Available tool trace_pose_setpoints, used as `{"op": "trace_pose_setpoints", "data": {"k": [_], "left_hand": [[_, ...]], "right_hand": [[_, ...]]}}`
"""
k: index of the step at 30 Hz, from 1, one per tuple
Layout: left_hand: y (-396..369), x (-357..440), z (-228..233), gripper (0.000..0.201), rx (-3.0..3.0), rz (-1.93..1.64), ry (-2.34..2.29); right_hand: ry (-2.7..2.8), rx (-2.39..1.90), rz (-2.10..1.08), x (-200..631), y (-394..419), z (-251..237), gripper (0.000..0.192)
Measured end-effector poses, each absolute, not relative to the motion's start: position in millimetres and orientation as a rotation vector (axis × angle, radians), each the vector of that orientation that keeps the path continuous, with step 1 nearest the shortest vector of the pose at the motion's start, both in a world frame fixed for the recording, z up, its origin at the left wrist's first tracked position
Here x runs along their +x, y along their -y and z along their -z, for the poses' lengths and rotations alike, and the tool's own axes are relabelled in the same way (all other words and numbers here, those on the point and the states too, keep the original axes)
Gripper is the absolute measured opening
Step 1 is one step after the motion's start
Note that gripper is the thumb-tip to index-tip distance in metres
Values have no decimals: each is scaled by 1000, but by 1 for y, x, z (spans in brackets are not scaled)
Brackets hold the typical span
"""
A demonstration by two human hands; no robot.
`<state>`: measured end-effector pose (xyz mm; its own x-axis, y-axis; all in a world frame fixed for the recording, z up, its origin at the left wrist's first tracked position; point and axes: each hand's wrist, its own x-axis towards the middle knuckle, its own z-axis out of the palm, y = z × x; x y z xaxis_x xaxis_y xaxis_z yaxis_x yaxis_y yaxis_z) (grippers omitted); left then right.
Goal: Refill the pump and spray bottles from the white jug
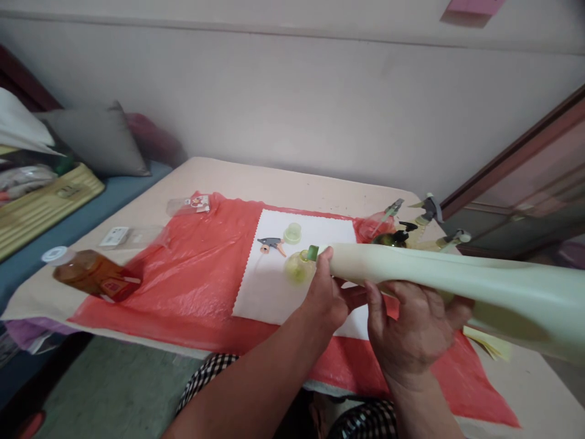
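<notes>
A large pale green bottle [457, 274] lies tipped on its side across both of my hands, its green mouth [313, 253] pointing left. My left hand [329, 299] is closed around its neck, thumb on top. Further along, my right hand [415, 323] grips the body from below. The green mouth is right by the rim of a clear bottle [298, 268] with yellowish liquid in it. I cannot tell whether liquid is flowing. Close by on a white sheet [260, 292] are a grey trigger spray head [270, 242] and a translucent green cap [292, 233].
A red plastic sheet [196, 262] covers much of the table. At left lie a bottle of amber liquid [95, 274] and clear plastic packs [187, 205]. Several spray bottles [432, 213] and a dark pump bottle [393, 238] stand back right. Yellow paper [489, 342] lies at the right.
</notes>
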<state>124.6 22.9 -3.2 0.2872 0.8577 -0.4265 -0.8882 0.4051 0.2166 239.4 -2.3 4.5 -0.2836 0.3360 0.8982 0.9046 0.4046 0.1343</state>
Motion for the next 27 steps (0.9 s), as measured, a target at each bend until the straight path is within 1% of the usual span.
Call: {"op": "trace_pose_setpoints", "data": {"k": [3, 16, 20, 27], "left_hand": [[-23, 125, 3, 51, -81, -1164, -539], [-23, 125, 2, 50, -77, -1156, -493], [-22, 124, 0, 47, -105, -1154, -496], [-22, 124, 0, 48, -102, -1164, -480]], "right_hand": [[1814, -1070, 828, 238, 3, -4, 24], [1807, -1076, 829, 236, 3, -5, 19], [1792, -1071, 838, 235, 3, -5, 20], [1792, -1075, 828, 236, 4, -5, 20]]}}
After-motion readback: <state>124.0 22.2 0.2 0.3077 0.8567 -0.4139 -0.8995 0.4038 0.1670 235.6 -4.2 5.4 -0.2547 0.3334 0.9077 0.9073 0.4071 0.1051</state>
